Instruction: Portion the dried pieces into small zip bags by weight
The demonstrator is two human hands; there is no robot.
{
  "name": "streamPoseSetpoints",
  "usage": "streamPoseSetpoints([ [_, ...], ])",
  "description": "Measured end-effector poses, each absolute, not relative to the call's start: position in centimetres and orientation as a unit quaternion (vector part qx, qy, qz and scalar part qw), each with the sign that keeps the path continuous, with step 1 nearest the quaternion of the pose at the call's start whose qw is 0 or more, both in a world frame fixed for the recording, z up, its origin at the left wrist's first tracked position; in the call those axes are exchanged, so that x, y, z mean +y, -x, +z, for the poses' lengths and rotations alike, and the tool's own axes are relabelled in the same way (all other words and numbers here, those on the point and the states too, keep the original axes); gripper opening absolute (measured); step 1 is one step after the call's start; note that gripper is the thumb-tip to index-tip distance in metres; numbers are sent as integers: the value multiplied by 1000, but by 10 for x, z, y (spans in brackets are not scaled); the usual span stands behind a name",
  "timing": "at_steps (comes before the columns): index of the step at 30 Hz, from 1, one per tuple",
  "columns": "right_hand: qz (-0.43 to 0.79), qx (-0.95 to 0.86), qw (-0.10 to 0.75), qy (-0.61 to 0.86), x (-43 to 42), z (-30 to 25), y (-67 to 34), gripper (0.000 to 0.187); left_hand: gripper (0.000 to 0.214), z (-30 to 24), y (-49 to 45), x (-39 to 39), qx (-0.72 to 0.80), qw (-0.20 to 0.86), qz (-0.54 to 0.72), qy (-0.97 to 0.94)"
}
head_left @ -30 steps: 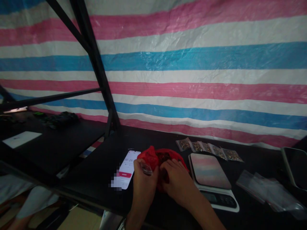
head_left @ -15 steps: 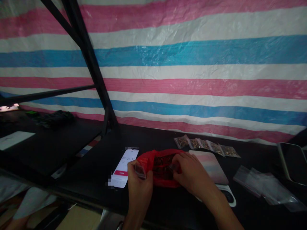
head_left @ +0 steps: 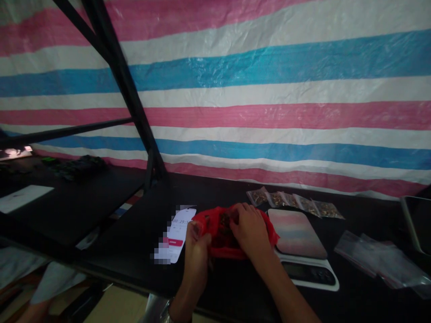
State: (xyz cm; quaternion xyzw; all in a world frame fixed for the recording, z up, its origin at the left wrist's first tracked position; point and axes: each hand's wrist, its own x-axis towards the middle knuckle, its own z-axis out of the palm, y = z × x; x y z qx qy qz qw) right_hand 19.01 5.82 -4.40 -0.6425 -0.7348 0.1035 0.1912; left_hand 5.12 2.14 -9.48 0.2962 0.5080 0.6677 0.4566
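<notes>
A red plastic bag [head_left: 230, 252] lies with its mouth spread, and dark, dried bits [head_left: 224, 223] show inside. My left hand [head_left: 197, 258] is closed at the bag's left edge, pinching a small clear zip bag [head_left: 198, 229] that is mostly hidden by the fingers. Into the red bag reaches my right hand [head_left: 251, 231], its fingers bent together among the bits; what lies between the fingertips is hidden. Just right of the red bag stands a kitchen scale [head_left: 296, 233] with a shiny plate and a dark display.
A phone [head_left: 180, 231] showing a timer lies left of my hands. Behind the scale, several filled zip bags [head_left: 289, 201] form a row. Flat clear bags [head_left: 384, 260] and a dark-screened device [head_left: 417, 224] lie right. A black metal frame [head_left: 134, 103] rises at the left.
My right hand has moved left and deeper into the red bag. More of the scale, including its display, now shows. The left hand has turned a little, covering more of the clear bag.
</notes>
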Motion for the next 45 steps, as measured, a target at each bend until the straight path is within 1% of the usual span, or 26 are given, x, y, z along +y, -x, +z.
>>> streamPoseSetpoints([
  [3,150,-736,192,631,59,-40,-200,18,43,-84,-54,21,472,500,689,-230],
  [6,116,-737,167,645,56,-37,-205,18,39,-82,-54,20,457,467,710,-262],
  [8,117,-738,161,644,54,-36,-205,19,36,-85,-54,19,450,437,716,-306],
  [11,191,-730,186,629,53,-38,-204,16,34,-90,-54,18,449,418,711,-344],
  [15,269,-686,246,630,54,-42,-204,18,36,-88,-53,17,431,440,713,-334],
  [17,304,-668,256,629,54,-41,-203,14,38,-85,-53,17,415,457,720,-316],
  [18,303,-660,251,640,53,-40,-202,12,38,-84,-53,17,406,469,723,-304],
  [20,256,-650,220,681,51,-36,-200,11,38,-80,-52,17,392,492,726,-277],
  [23,163,-662,162,714,49,-33,-197,17,38,-75,-52,18,390,517,721,-247],
  [26,153,-688,152,692,48,-36,-197,18,40,-71,-51,18,398,529,716,-221],
  [30,218,-689,203,661,49,-42,-200,12,40,-68,-51,18,390,542,715,-206],
  [34,284,-671,247,638,50,-45,-204,10,34,-64,-50,20,368,550,725,-193],
  [40,346,-667,255,609,49,-46,-208,14,29,-60,-47,25,360,535,742,-184],
  [43,393,-654,263,591,50,-46,-211,21,30,-63,-47,23,360,530,741,-201],
  [45,434,-641,273,571,51,-45,-212,21,33,-68,-48,21,363,524,740,-214],
])
